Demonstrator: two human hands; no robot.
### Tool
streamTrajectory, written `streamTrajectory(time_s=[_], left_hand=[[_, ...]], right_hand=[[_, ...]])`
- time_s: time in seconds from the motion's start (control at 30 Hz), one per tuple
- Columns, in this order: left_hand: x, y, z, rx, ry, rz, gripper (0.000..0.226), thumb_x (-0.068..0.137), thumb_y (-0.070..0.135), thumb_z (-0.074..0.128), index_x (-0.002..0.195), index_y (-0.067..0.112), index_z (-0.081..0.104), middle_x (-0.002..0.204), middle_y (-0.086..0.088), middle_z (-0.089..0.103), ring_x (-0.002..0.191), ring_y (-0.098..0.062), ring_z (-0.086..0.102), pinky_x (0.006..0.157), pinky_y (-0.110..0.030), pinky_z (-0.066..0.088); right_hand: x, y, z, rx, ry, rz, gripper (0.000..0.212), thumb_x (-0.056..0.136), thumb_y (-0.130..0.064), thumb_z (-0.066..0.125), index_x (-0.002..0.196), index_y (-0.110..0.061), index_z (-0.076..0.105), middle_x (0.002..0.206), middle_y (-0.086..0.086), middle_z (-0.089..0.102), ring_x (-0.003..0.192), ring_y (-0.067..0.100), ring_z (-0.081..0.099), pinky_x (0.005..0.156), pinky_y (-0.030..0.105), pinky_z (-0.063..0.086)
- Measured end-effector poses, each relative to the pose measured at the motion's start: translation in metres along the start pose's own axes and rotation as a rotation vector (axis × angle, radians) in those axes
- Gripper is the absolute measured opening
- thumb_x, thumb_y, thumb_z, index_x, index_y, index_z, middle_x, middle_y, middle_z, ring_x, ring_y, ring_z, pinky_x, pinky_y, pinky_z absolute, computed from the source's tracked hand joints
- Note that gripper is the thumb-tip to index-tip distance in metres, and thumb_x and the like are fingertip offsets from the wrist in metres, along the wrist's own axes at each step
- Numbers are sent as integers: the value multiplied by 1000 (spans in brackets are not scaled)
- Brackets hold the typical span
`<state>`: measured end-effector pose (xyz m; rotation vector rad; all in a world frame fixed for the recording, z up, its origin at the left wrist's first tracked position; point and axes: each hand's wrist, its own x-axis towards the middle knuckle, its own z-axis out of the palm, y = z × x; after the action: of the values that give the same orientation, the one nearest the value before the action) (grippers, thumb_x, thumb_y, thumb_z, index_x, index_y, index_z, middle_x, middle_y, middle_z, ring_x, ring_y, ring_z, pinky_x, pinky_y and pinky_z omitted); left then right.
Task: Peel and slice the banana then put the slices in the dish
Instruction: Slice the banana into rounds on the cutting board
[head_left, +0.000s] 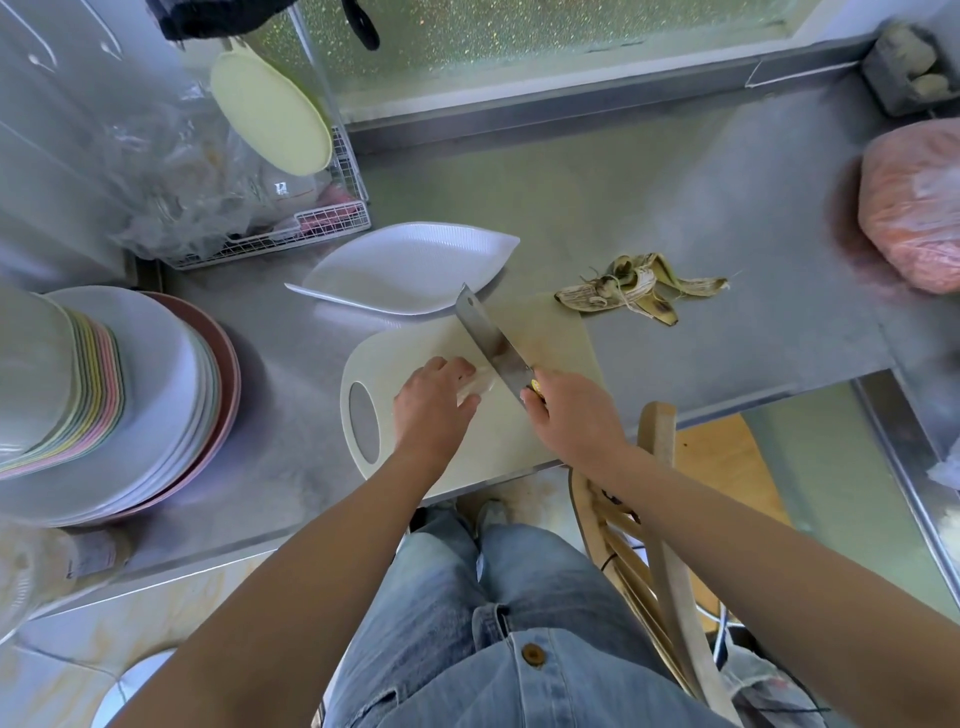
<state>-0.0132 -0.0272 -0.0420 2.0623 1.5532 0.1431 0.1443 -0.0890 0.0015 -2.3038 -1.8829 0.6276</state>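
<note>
Steel counter (675, 208): board (550, 332), dish (415, 265) (peel (639, 291) beside)

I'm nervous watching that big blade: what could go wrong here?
1. The cleaver gripped by the right hand meets the peeled banana close beside the left hand; a slip could nick those fingers.
2. The cutting board lies at the front edge of the counter; downward pressure might shift it.

Peeled pale banana (475, 385) lies on the cutting board (540, 332), white leaf-shaped dish (410, 265) just beyond.

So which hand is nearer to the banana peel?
Right. The right hand, gripping the knife, is toward the person from the peel; the left hand holds the banana farther left.
</note>
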Motion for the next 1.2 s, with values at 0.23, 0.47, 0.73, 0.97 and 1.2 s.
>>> streamTrajectory(time_s=[0.23, 0.47, 0.73, 0.97, 1.2], left_hand=[[1, 1, 0, -11, 2, -3, 28, 87, 31, 64, 114, 29, 62, 108, 7, 62, 95, -18, 60, 77, -30, 47], [0, 1, 0, -4, -8, -12, 29, 86, 31, 64, 114, 29, 62, 108, 6, 62, 93, -19, 59, 76, -31, 49], [-5, -8, -4, -53, 14, 1, 33, 85, 36, 65, 117, 27, 62, 111, 5, 61, 94, -19, 59, 76, -31, 49], [-12, -10, -6, -20, 28, -30, 26, 87, 38, 63, 111, 28, 65, 106, 5, 62, 87, -20, 60, 73, -33, 52], [-11, -9, -4, -25, 27, -47, 24, 86, 38, 65, 109, 29, 65, 105, 7, 63, 86, -19, 61, 74, -36, 54]], right_hand=[[-1, -3, -4, -3, -29, -13, 24, 99, -28, 42, 104, -10, 57, 88, 6, 63, 81, 23, 60, 64, 29, 40], [2, -4, 9, -27, -50, 15, 27, 100, -29, 39, 108, -10, 57, 92, 6, 64, 83, 21, 61, 64, 27, 37], [1, -1, 13, -13, -46, 34, 27, 100, -31, 39, 98, -10, 56, 80, 3, 57, 77, 22, 59, 61, 31, 40], [-1, -4, -4, 0, -18, -7, 25, 99, -28, 41, 105, -9, 56, 87, 8, 63, 74, 20, 52, 62, 31, 37], [-3, -5, -5, -14, -35, -4, 29, 99, -29, 41, 115, -9, 55, 97, 8, 65, 85, 22, 59, 66, 27, 36]])
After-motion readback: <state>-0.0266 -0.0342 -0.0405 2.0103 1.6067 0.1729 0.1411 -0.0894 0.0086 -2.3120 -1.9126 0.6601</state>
